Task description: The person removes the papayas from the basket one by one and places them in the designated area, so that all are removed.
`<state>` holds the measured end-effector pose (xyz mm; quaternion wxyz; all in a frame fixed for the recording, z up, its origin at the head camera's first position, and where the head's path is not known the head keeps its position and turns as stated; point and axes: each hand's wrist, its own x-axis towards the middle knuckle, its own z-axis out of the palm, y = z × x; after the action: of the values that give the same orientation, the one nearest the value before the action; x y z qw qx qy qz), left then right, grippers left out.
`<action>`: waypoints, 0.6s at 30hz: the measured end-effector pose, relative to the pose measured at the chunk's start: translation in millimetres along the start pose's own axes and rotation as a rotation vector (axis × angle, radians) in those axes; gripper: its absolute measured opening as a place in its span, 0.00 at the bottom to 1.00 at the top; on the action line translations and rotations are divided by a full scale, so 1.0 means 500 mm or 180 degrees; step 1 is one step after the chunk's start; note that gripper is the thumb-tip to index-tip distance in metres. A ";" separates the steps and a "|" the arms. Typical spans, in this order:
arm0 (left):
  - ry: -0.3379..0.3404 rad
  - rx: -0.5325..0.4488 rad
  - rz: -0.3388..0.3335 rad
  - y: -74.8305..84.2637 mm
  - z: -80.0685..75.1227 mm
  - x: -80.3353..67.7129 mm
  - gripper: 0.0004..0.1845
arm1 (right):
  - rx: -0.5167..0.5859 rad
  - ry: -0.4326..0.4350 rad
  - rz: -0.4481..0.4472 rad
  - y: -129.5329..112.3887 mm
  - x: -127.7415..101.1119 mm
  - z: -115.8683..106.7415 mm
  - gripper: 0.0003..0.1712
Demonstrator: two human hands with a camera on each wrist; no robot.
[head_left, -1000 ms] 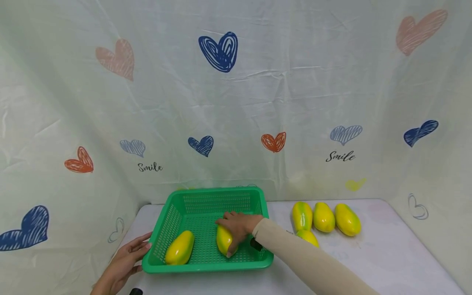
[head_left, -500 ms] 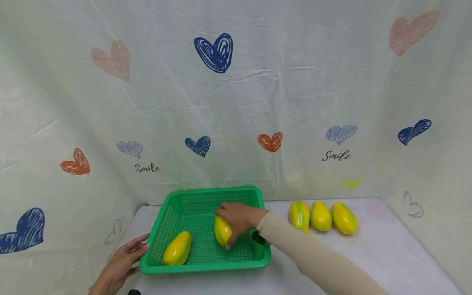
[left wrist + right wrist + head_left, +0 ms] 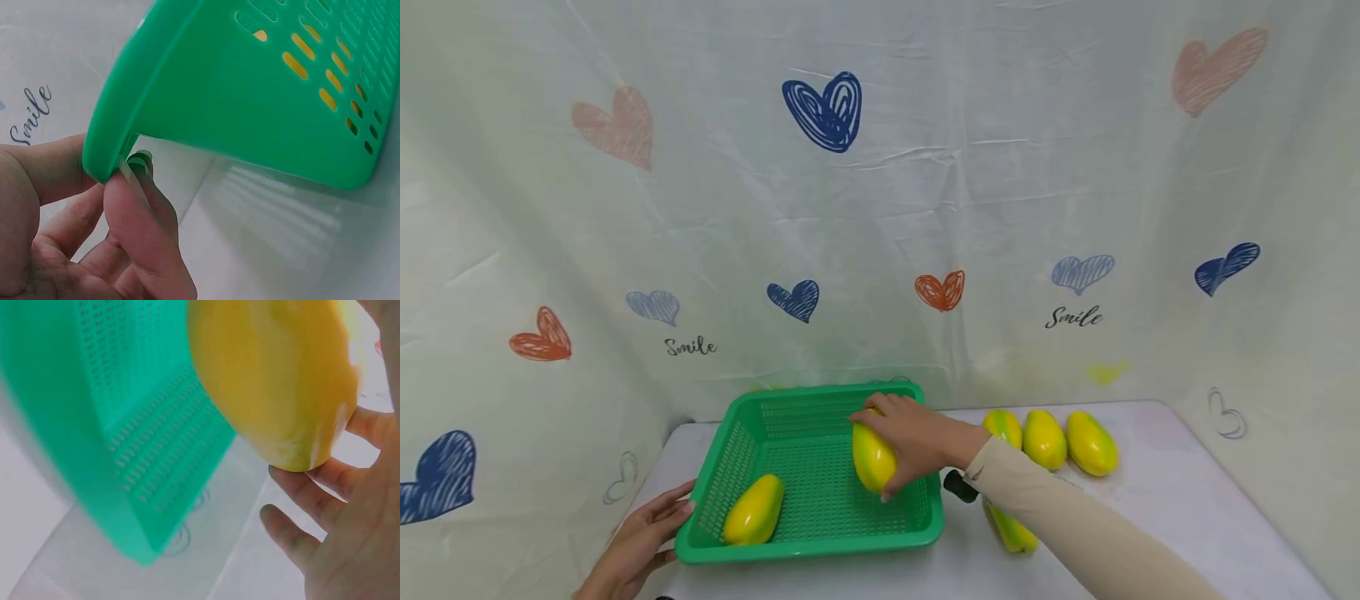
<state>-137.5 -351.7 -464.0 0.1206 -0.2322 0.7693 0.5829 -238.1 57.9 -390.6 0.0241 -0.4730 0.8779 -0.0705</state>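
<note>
**Green basket, yellow mango in hand**

Your right hand (image 3: pixel 917 442) grips a mango (image 3: pixel 872 457) above the basket (image 3: pixel 808 546) floor. Your left hand (image 3: pixel 640 542) pinches the basket's left rim. A second mango (image 3: pixel 754 510) lies inside. Four mangoes (image 3: pixel 1045 437) rest on the table (image 3: pixel 1150 517).

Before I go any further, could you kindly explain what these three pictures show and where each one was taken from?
There is no machine here: a person works with two bare hands and wears three cameras. The wide picture comes from the head camera; the two close-ups come from the wrists. The right hand grips a yellow-green papaya over a green basket on a white table. The left hand holds the basket's rim; its wrist view shows this. Another papaya in the basket lies on its floor, and more papayas on the table lie to the right.
</note>
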 end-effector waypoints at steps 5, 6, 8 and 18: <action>-0.0027 0.0012 -0.0063 -0.002 -0.003 0.002 0.37 | 0.0031 0.0257 -0.0088 0.016 -0.046 -0.009 0.64; -0.0035 0.0013 -0.0063 -0.002 -0.004 0.003 0.37 | 0.0032 0.0301 -0.0102 0.019 -0.054 -0.010 0.64; -0.0045 0.0016 -0.0049 -0.003 -0.004 0.002 0.37 | 0.0041 0.0376 -0.0104 0.023 -0.070 -0.010 0.64; -0.0088 -0.0016 -0.0007 -0.004 -0.004 0.001 0.38 | -0.0191 0.0783 -0.0184 0.033 -0.145 -0.015 0.64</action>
<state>-137.1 -354.2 -465.2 0.1313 -0.2254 0.7658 0.5879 -212.4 128.0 -387.6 -0.1000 -0.4864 0.8619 -0.1024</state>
